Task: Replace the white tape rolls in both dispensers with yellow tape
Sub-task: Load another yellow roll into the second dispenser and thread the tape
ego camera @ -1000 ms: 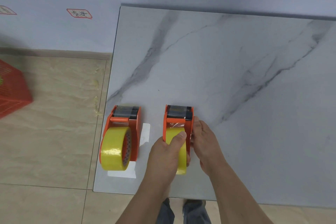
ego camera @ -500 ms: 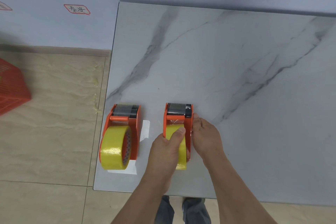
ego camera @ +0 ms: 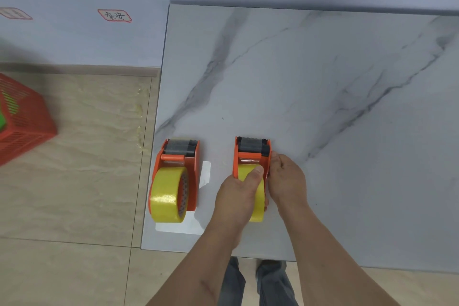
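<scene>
The left hand (ego camera: pixel 238 190) covers most of the yellow tape roll (ego camera: pixel 258 208) seated in the right-hand orange plastic tape dispenser (ego camera: pixel 250 156), so only the roll's top and lower edge show; its thumb lies across the top of the roll and the fingers curl around the dispenser's left side. The right hand (ego camera: pixel 285 179) grips the dispenser's right wall, fingers curled, hiding that side plate. To the left, near the edge of the grey-veined marble-look worktop (ego camera: pixel 323 94), a second orange tape dispenser (ego camera: pixel 178 161) holds its own full yellow tape roll (ego camera: pixel 167 197) — it stands on a white sheet (ego camera: pixel 183 227), partly hidden beneath it. On the wall a red-bordered label (ego camera: pixel 114 15) carries handwritten characters too blurred to read. A red slatted plastic basket (ego camera: pixel 24 119) sits on the floor, cut off by the frame's left edge — something green shows inside it.
</scene>
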